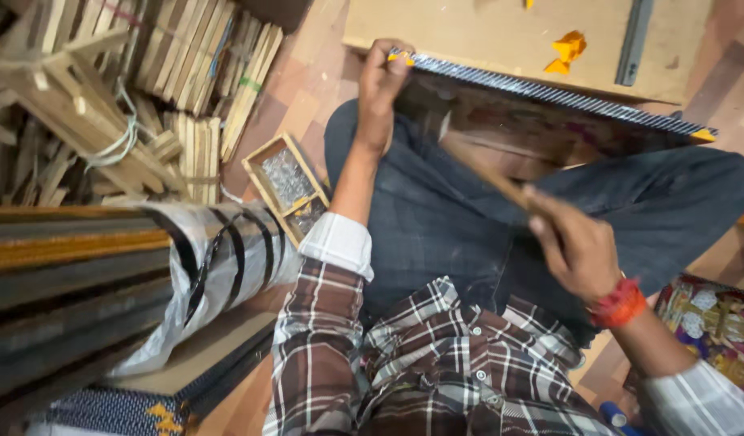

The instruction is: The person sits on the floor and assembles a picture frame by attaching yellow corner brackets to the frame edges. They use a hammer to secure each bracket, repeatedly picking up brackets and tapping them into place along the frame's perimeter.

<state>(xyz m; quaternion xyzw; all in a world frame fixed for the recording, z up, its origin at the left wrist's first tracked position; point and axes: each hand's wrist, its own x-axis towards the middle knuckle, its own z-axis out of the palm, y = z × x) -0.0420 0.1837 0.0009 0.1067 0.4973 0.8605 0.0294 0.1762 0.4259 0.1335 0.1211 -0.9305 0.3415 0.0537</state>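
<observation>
Left hand [382,81] is gripping the top left corner of a dark rectangular picture frame with a patterned black-and-silver moulding [549,95], its fingers curled shut over the corner where a small orange corner protector [400,58] is showing. Right hand [578,246], a red thread band [620,304] on its wrist, is closing around the lower end of a slim brown wooden stick [489,173], which is slanting up and left across the frame. The frame is resting tilted on the person's lap, over dark trousers, its top edge lying against the near edge of a flat pale wooden board [501,36] on the floor. An orange plastic scrap [567,50] is lying on that board. Beside the left knee, a small wooden box with two compartments of shiny metal pieces [287,184] is sitting on the floor, near bundles of wooden strips [122,89].
</observation>
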